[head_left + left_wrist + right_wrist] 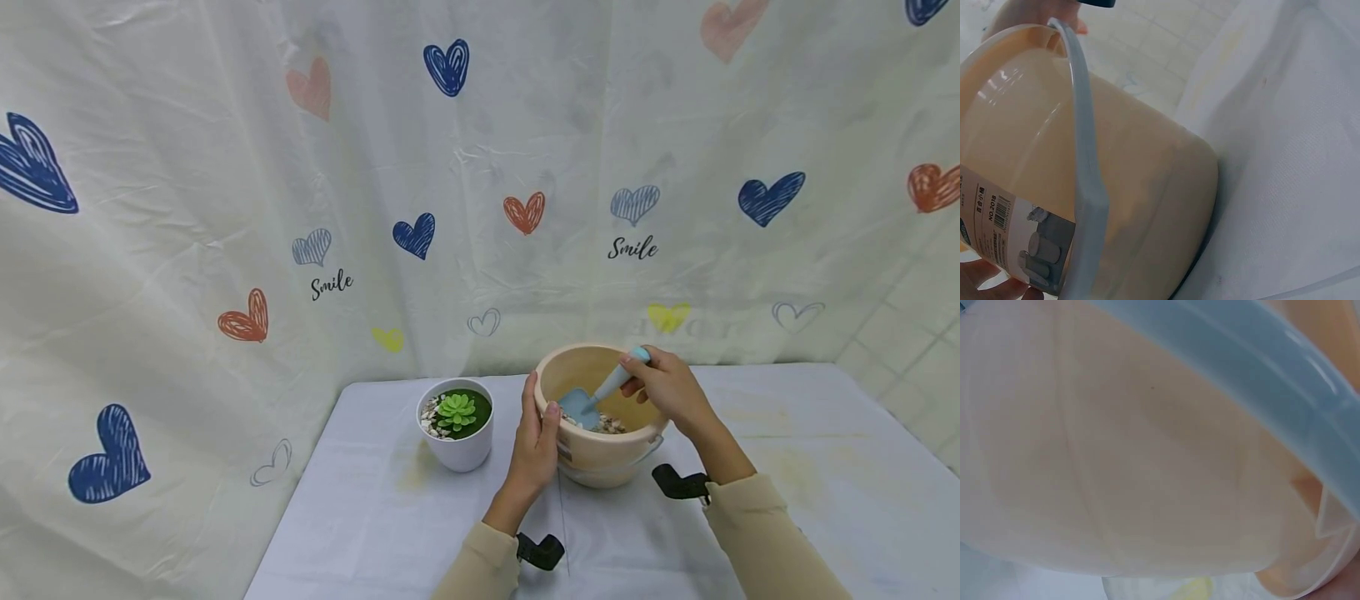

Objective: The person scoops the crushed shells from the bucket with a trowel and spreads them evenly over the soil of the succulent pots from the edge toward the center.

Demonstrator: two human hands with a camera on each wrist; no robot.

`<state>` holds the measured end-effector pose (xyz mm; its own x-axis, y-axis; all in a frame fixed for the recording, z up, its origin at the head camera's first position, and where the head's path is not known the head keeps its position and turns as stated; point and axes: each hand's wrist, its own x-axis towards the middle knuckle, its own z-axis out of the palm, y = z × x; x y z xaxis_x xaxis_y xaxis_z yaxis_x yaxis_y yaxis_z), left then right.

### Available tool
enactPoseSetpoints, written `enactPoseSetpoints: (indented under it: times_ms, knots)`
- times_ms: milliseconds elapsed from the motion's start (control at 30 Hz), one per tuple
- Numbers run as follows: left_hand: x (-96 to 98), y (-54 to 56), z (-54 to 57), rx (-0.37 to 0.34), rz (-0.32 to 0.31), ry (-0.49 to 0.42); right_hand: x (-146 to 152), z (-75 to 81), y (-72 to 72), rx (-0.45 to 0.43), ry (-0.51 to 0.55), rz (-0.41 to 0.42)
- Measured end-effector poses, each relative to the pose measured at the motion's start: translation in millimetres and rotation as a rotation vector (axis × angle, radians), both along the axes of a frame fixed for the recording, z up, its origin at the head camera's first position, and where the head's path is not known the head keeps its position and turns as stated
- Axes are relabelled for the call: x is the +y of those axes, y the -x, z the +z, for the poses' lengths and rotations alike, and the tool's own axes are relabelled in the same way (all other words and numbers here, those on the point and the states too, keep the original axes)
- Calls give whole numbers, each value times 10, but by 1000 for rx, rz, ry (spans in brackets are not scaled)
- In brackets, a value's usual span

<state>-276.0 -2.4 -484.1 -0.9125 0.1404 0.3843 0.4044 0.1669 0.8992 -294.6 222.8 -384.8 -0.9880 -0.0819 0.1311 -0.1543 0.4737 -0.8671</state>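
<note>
A cream plastic bucket (pixel 611 458) stands on the table, with small pebbles (pixel 611 425) at its bottom. My left hand (pixel 534 446) holds the bucket's left side at the rim. In the left wrist view, fingertips (pixel 1007 289) of that hand show beside the bucket's printed label (pixel 1016 234). My right hand (pixel 671 387) reaches over the right rim and grips the pale blue handle of a small toy shovel (pixel 615 379). The shovel's blade points down inside the bucket, by the pebbles. In the right wrist view the bucket wall (pixel 1147 456) hides the shovel.
Left of the bucket stands a white pot (pixel 459 454) holding a green succulent (pixel 456 412) and pale stones. The bucket's grey-blue carrying handle (pixel 1088 162) hangs down its near side. A white cloth covers the table (pixel 375 533); a heart-patterned curtain (pixel 555 133) hangs behind.
</note>
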Motion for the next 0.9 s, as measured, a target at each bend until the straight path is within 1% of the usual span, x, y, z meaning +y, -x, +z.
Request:
enactPoseSetpoints:
  times_ms: [500,900]
  knots:
    - [3,-3,-3,3,1,4,10,-25,13,15,15,1]
    - [5,12,-8,15,-7,0,8,-11,4,24,36,0]
